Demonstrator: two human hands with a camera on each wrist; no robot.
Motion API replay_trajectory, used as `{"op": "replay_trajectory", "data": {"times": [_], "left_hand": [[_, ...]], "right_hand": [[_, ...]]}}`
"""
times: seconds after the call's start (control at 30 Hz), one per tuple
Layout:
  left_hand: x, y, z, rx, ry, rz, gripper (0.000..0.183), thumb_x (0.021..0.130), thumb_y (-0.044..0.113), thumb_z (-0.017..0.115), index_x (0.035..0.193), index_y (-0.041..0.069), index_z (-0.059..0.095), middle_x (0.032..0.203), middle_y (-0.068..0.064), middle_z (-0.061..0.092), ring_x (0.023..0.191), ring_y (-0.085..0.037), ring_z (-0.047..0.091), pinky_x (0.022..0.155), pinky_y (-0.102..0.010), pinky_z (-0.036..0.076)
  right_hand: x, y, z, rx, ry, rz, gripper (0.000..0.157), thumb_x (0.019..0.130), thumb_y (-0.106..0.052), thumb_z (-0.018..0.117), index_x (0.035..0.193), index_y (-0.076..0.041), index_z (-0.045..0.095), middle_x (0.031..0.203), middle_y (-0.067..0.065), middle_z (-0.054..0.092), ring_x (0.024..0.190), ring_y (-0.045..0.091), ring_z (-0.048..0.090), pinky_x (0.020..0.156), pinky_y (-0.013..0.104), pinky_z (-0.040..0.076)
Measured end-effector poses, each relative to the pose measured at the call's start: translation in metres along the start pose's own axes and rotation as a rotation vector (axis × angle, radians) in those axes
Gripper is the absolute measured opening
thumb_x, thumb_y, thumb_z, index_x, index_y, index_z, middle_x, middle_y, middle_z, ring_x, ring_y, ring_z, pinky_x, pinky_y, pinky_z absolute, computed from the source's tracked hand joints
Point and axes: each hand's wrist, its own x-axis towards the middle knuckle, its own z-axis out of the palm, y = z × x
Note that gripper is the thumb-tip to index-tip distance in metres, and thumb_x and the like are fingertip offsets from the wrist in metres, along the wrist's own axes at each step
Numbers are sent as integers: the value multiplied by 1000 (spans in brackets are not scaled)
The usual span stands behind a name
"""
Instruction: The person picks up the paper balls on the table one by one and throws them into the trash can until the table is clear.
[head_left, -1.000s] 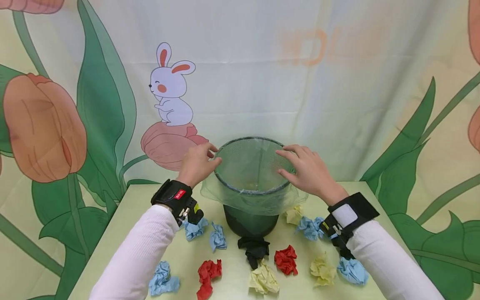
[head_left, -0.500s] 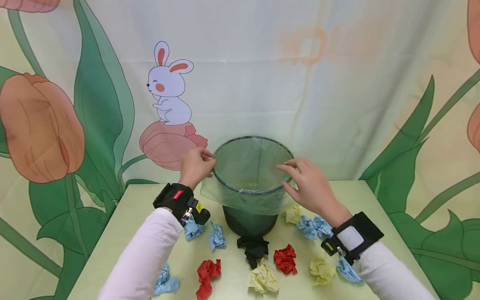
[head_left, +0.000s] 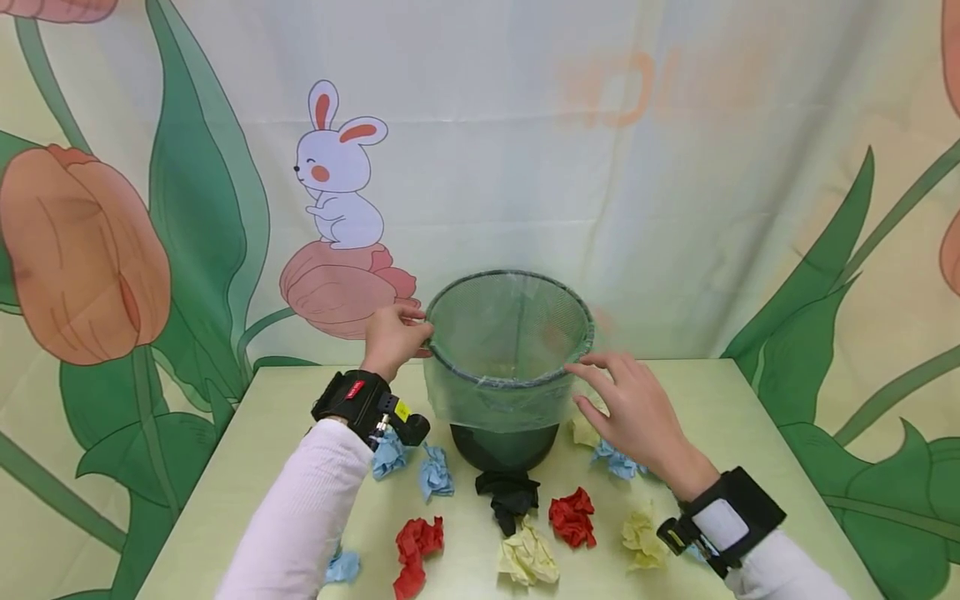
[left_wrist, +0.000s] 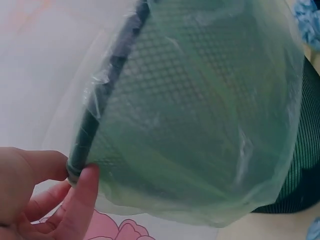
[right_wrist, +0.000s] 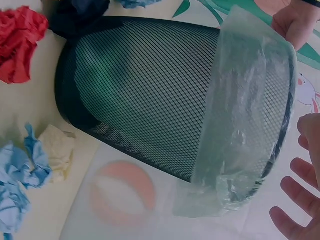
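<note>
Your left grip (head_left: pixel 393 340) pinches the rim (head_left: pixel 487 383) of the bin (head_left: pixel 504 452), upright on the tabletop (head_left: pixel 247 467); the green bag (head_left: pixel 501 410) now hangs closer round it, so it seems better seated; your right grip (head_left: pixel 639 408) has come nearer you, fingers apart, close to the rim.

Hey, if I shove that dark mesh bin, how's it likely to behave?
The mesh bin is probably light for its size, since its wall is open mesh. Pushed high up, it may tip, because it narrows toward the bottom. The green bag would likely flop and crinkle, as it looks thin and wrinkled.
</note>
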Motion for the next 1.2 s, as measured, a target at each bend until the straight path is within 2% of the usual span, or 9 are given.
{"op": "replay_trajectory", "data": {"times": [0.2, 0.43, 0.73, 0.93, 1.2], "left_hand": [[2, 3, -2, -76, -66, -120, 35, 85, 9, 60, 119, -3, 56, 103, -16, 58, 65, -12, 60, 62, -24, 56], [5, 5, -6, -74, -131, -187, 36, 89, 12, 59, 121, -2, 53, 111, -16, 56, 78, -17, 62, 67, -25, 56], [9, 1, -6, -71, -159, -206, 38, 91, 12, 56, 125, -2, 50, 114, -16, 54, 78, -19, 61, 67, -25, 56], [9, -3, -5, -77, -170, -200, 35, 92, 13, 55, 123, -2, 52, 108, -14, 53, 77, -18, 59, 67, -25, 56], [9, -2, -5, -72, -190, -212, 32, 93, 13, 53, 120, -2, 52, 102, -12, 51, 76, -17, 58, 67, -25, 56]], "right_hand": [[-15, -3, 1, 9, -15, 10, 40, 79, -21, 68, 118, -13, 60, 112, 10, 57, 100, 30, 53, 74, 45, 46], [-32, -4, 4, -8, -72, 11, 42, 76, -22, 73, 116, -14, 61, 110, 8, 58, 96, 28, 55, 70, 43, 48], [-54, -14, 14, 11, -145, 31, 44, 77, -27, 74, 118, -18, 60, 111, 4, 57, 97, 24, 55, 68, 37, 49], [-70, -23, 29, 52, -168, 24, 46, 75, -29, 74, 118, -18, 60, 112, 2, 56, 98, 21, 55, 72, 36, 51], [-89, -38, 48, 120, -272, 65, 44, 79, -31, 71, 119, -21, 58, 115, 0, 55, 101, 19, 56, 78, 35, 52]]}}
